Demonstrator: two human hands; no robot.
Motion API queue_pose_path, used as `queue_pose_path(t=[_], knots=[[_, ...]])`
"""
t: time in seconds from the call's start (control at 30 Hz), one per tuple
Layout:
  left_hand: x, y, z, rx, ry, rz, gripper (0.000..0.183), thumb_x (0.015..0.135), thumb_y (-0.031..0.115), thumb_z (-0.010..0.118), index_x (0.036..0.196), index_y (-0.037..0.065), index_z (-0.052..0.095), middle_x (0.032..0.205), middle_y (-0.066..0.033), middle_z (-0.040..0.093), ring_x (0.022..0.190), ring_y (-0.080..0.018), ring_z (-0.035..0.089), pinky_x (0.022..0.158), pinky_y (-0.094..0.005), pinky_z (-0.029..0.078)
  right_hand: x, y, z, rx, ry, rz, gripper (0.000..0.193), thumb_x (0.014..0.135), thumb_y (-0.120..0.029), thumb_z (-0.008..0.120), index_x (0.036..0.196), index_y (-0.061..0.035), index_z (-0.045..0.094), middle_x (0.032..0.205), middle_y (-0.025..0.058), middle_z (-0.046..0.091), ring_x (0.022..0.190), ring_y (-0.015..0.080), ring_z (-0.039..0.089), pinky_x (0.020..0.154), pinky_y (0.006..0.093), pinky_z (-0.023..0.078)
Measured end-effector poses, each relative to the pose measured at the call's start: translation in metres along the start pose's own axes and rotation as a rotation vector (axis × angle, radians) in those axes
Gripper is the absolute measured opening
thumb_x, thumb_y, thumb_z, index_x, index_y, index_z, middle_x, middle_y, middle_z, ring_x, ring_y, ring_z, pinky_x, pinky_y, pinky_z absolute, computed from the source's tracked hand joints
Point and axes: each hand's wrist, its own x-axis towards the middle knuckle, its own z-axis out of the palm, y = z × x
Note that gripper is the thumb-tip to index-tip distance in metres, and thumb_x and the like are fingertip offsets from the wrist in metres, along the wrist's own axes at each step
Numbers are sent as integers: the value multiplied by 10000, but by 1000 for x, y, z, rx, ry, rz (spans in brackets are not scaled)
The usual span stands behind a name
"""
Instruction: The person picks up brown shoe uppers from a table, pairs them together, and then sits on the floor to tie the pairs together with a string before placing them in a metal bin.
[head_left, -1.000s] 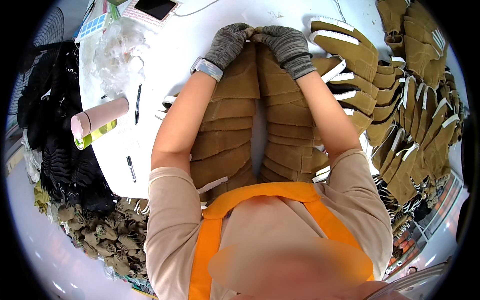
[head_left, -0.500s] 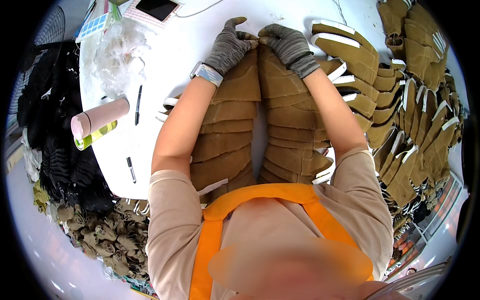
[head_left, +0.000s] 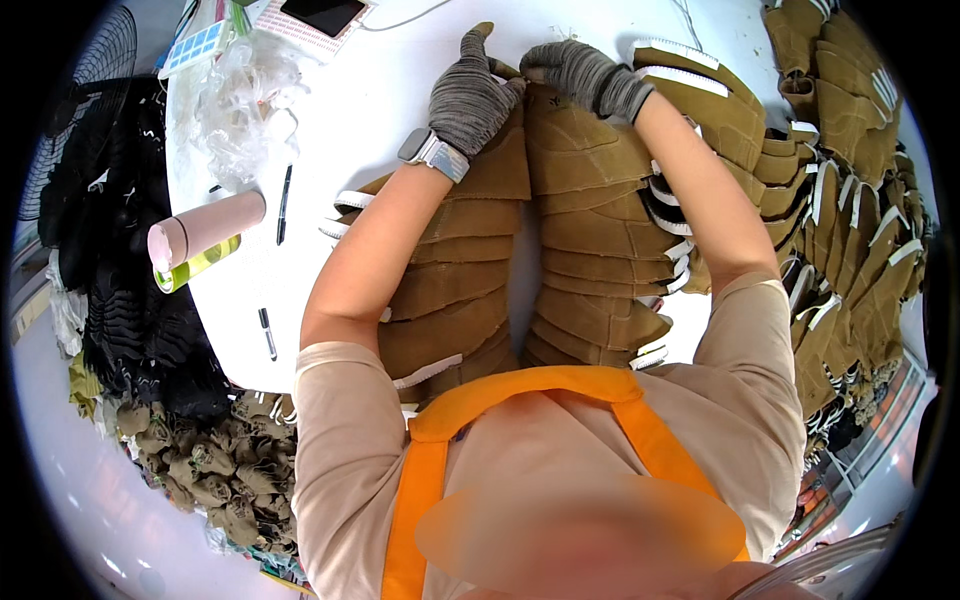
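Note:
Two rows of overlapping brown suede shoe uppers lie on the white table, a left row and a right row. My left hand, in a grey knit glove, grips the top edge of the left row's farthest upper. One of its fingers sticks up and away from the others. My right hand, gloved alike, has its fingertips pinched on the inner top corner of the right row's farthest upper. Both sets of fingertips nearly meet between the rows. What lies under the fingers is partly hidden.
More uppers with white edging lie to the right. On the left stand out a pink bottle, two pens, crumpled clear plastic and a phone. Dark pieces hang past the table's left edge.
My right hand has turned and its wrist has swung outward to the right, uncovering more of the right row. My left hand has shifted slightly. The whole view has moved a little.

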Motion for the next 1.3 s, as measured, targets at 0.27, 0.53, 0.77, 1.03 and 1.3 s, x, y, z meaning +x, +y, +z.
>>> queue_pose_path(t=[0.27, 0.53, 0.77, 1.03, 1.3], knots=[[-4, 14, -17, 421, -71, 141, 363, 765, 386, 696, 978, 94, 661, 839, -86, 646, 857, -281, 619, 798, -410, 476, 17, 20, 1, 336, -183, 161, 316, 862, -238, 668, 1118, -53, 660, 1034, 51, 677, 977, 130, 591, 931, 282, 445], [3, 23, -3, 579, -14, 341, 273, 856, 328, 583, 816, 68, 657, 756, -127, 640, 758, -311, 614, 702, -427, 477, 17, 26, -11, 142, -209, 24, 310, 861, -286, 630, 1122, -123, 662, 1024, 58, 687, 956, 175, 616, 909, 306, 453], [4, 19, -3, 433, -110, 288, 249, 843, 289, 586, 817, 48, 645, 781, -149, 640, 788, -325, 610, 741, -424, 477, -1, -8, -20, -74, -113, -45, 257, 849, -140, 620, 1089, -54, 652, 994, 84, 687, 956, 225, 631, 905, 316, 467], [10, 16, -8, 363, -314, 102, 310, 827, 334, 597, 883, 35, 659, 839, -167, 652, 835, -335, 613, 773, -414, 473, 22, -1, 2, -757, 16, -164, 192, 770, -196, 629, 946, -119, 646, 891, 73, 654, 882, 256, 615, 791, 353, 458], [14, 6, -10, 273, -391, 96, 335, 830, 293, 604, 994, 6, 654, 917, -182, 663, 867, -309, 623, 809, -370, 474, 39, -9, 7, -855, 27, -191, 199, 740, -192, 620, 913, -101, 651, 899, 110, 656, 874, 243, 617, 799, 366, 437]])
